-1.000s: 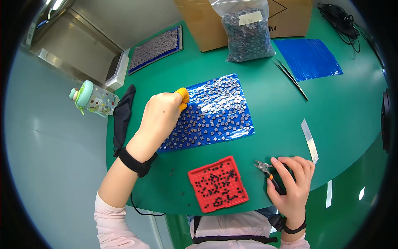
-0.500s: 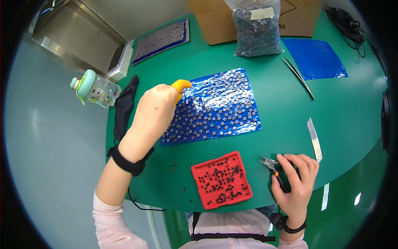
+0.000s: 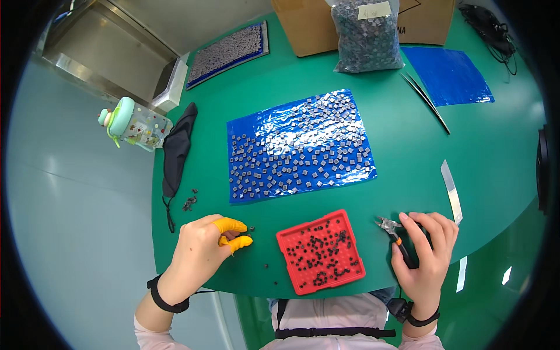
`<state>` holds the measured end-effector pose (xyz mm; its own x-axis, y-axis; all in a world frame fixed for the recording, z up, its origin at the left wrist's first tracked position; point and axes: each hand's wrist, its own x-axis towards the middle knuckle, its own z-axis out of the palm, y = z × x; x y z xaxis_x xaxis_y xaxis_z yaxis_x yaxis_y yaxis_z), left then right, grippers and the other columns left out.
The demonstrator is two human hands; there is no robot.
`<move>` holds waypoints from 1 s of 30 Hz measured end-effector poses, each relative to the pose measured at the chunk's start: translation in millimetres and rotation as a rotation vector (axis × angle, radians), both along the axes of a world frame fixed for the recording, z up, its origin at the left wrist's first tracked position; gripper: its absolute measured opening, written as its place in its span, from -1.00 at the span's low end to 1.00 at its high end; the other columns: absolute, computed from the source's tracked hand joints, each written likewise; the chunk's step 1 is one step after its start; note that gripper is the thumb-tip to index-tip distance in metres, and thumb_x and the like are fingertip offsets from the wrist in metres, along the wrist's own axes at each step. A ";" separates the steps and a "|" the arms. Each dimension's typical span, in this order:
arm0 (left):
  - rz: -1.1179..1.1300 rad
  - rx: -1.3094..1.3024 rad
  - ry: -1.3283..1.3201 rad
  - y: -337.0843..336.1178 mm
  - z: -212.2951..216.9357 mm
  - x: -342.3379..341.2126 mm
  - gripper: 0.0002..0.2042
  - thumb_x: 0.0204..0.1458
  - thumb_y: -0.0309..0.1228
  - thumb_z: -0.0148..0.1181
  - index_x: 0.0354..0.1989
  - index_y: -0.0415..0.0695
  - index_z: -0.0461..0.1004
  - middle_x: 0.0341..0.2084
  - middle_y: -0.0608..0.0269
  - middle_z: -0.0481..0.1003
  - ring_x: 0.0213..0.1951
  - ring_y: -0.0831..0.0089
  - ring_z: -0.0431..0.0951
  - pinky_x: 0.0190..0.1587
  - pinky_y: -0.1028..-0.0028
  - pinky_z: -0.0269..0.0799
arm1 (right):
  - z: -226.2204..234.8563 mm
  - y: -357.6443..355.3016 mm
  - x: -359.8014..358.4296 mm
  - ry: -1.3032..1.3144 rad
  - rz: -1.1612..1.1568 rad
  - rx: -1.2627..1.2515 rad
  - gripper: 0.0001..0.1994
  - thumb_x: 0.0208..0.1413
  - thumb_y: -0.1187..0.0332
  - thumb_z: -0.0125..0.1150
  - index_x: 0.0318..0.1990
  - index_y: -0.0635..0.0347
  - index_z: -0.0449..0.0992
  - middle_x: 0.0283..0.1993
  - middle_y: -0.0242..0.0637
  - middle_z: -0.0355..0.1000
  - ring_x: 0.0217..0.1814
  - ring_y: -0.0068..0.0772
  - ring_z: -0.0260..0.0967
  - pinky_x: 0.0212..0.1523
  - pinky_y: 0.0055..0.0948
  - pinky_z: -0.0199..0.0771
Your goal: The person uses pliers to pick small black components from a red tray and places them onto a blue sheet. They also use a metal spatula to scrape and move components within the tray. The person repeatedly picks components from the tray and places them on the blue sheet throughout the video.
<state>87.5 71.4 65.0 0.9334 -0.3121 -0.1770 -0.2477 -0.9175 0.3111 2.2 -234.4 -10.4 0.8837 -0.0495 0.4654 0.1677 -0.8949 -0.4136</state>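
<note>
Yellow finger cots cover the thumb and forefinger of my left hand (image 3: 201, 248), which is low over the table left of the red tray (image 3: 291, 284). Those two fingertips are parted beside a couple of tiny dark pieces (image 3: 252, 228), with nothing seen held. Many small black parts lie scattered in the tray. To its right, my right hand (image 3: 429, 251) is wrapped round a pair of small side cutters (image 3: 388, 226) with black and orange handles, jaws pointing away to the left. Beyond the tray, a shiny blue sheet (image 3: 248, 125) carries many small grey square pieces.
A pale-handled blade (image 3: 452, 195) and tweezers (image 3: 430, 105) lie at the right. Behind stand a bag of grey pieces (image 3: 368, 44), a cardboard box (image 3: 306, 29) and a second blue sheet (image 3: 452, 76). A dark cloth (image 3: 178, 151), a bottle (image 3: 140, 122) and a dark heap (image 3: 189, 203) are left.
My left hand has come back from the blue sheet's left edge to the table beside the tray, uncovering the small dark heap. My right hand still holds the cutters.
</note>
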 end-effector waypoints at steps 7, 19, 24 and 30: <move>-0.102 -0.016 -0.074 -2.3 -4.3 -2.3 -0.84 -0.16 -0.52 0.38 -0.36 -0.22 0.61 -0.50 0.16 0.54 -0.56 0.33 0.55 -0.49 0.47 0.50 | 0.7 -0.5 -1.9 0.000 -0.008 -0.007 -0.55 -0.28 0.46 0.32 -0.08 0.13 0.56 -0.10 -0.33 0.42 -0.06 -0.21 0.31 0.00 -0.15 0.17; -0.346 0.348 -0.213 -12.5 4.6 -14.7 -0.83 -0.19 -0.54 0.32 -0.36 -0.25 0.58 -0.49 0.14 0.52 -0.47 0.20 0.55 -0.48 0.38 0.46 | 0.5 3.4 -5.2 0.017 -0.020 -0.003 -0.52 -0.30 0.49 0.32 -0.06 0.13 0.57 -0.04 -0.31 0.41 0.01 -0.18 0.29 0.08 -0.19 0.18; -0.059 -0.190 -0.342 -16.5 15.9 -46.8 -0.84 -0.20 -0.53 0.40 -0.39 -0.20 0.62 -0.51 0.19 0.57 -0.54 0.37 0.58 -0.54 0.52 0.48 | 9.0 2.7 -15.3 -0.033 0.009 0.123 -0.50 -0.35 0.50 0.30 -0.07 0.16 0.56 -0.10 -0.27 0.44 -0.04 -0.14 0.32 -0.01 -0.20 0.26; 0.259 -1.057 0.106 -47.1 -17.5 -96.6 -0.84 -0.13 -0.56 0.41 -0.44 -0.37 0.55 -0.56 0.06 0.57 -0.51 0.32 0.63 -0.43 0.45 0.59 | 29.4 31.1 -23.5 -0.036 0.375 0.339 -0.52 -0.43 0.38 0.31 -0.17 0.17 0.50 -0.22 -0.26 0.48 -0.23 -0.19 0.37 -0.16 -0.24 0.29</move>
<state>-9.1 24.2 47.5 0.9885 -0.1498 -0.0182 -0.0115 -0.1948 0.9808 -21.4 -203.3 19.0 0.8533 0.1144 0.5088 0.4712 -0.5872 -0.6581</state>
